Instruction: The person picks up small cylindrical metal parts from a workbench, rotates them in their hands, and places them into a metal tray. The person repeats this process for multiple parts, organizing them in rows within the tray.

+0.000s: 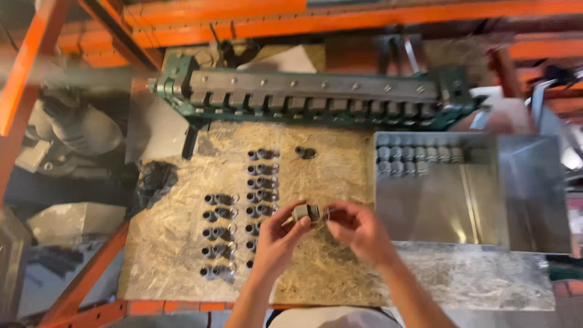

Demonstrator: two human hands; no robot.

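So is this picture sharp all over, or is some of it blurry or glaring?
Head view: the chipboard and rows of small metal parts read fairly clearly; the orange frame at the left edge is smeared and bent; the metal tray shows a bright streak of glare; the two hands are slightly soft.

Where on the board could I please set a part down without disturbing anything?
Bare chipboard lies between the fitting rows and the metal tray, and along the near edge. The left half is crowded with fittings; both hands hover mid-board.

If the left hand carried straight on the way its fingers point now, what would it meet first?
The left hand points up-right at the small grey cylinder it already touches; just past that, probably the right hand, though depth is unclear.
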